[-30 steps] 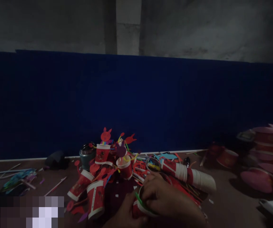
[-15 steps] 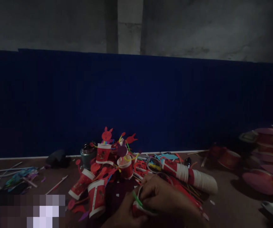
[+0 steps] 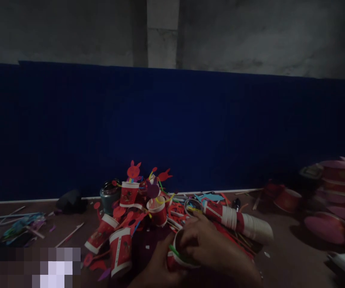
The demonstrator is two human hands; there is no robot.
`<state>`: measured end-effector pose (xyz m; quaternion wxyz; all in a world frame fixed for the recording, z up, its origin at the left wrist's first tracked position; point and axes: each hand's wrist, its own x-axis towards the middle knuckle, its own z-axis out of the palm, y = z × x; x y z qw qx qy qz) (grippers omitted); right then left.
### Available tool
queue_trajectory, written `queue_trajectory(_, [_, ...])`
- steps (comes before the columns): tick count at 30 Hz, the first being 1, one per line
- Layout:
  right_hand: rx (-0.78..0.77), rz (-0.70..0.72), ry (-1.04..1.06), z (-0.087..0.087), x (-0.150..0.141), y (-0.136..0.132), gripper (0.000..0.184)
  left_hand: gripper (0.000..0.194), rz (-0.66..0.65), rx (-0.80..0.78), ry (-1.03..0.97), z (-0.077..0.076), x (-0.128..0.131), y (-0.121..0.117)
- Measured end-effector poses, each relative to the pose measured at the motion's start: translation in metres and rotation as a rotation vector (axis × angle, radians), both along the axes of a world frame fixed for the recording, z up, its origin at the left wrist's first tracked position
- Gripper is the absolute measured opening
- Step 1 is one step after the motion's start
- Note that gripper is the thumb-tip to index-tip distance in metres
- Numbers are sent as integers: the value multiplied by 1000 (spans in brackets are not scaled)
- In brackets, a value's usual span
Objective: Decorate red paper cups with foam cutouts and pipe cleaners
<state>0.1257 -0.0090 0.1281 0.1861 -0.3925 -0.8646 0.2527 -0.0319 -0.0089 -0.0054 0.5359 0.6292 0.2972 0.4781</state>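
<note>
Low in the middle, my left hand (image 3: 157,266) is wrapped around a red paper cup (image 3: 175,263) with a white rim, its mouth tilted up. A bent green strip (image 3: 176,253), perhaps a straw or pipe cleaner, crosses the rim. My right hand (image 3: 204,244) is over the cup from the right, with curled fingertips inside the mouth and one finger raised; whatever they pinch is hidden. Just left lie decorated red cups (image 3: 121,252) with paper shapes. Behind them stands a cup bearing a red rabbit-like cutout (image 3: 133,171).
Stacked paper cups (image 3: 253,228) lie on their side to the right, near a roll of tape (image 3: 193,205). A dark jar (image 3: 110,196) stands at the back. Coloured strips (image 3: 25,224) lie left, pink-topped cups (image 3: 325,230) far right. A blue panel (image 3: 172,128) closes the back.
My right hand has shifted slightly right and its finger has lifted, so more of the cup's mouth shows. My left hand still holds the cup. The view has moved slightly.
</note>
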Motion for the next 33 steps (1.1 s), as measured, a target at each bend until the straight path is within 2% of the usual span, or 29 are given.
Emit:
queue_trajectory(3, [9,102,21,-1,-9,-2,25,70,-44,112,75,3,-2,1])
queue_trajectory(5, [17,103,56,3,-9,-2,26,71,-14,163,65,7,-3,3])
queue_trajectory(7, [70,-8,144,9,-5,-1,23,69,47,166,21,11,-3,4])
queue_trajectory(9, [166,-201,223,14,0,0,17,67,137,99,-25,15,0,4])
queue_trajectory(11, [218,-346,207,17,2,-1,21,65,217,27,-73,18,3,3])
queue_trajectory(13, [253,-382,126,19,1,-5,29,62,250,23,-124,20,7,2])
queue_trajectory(15, [362,-400,89,22,-2,-11,24,61,274,42,-188,20,10,2])
queue_trajectory(17, [458,-430,85,24,-5,-17,19,62,359,0,-241,18,13,3])
queue_trajectory(18, [444,-444,65,25,-5,-18,19,63,403,-33,-261,17,13,4])
queue_trajectory(20, [291,-435,-41,22,-6,-20,20,64,452,-81,-285,16,12,6])
queue_trajectory(22, [97,-368,-153,15,-8,-17,16,66,450,-97,-302,16,11,7])
queue_trajectory(24, [-12,-278,-184,5,-12,-13,15,73,426,-80,-334,17,9,8])
queue_trajectory(28, [21,-212,-136,-8,-17,-5,26,76,421,9,-321,17,8,10])
queue_trajectory(33, [-104,-88,-106,-9,-8,-1,17,69,385,28,-256,13,9,9])
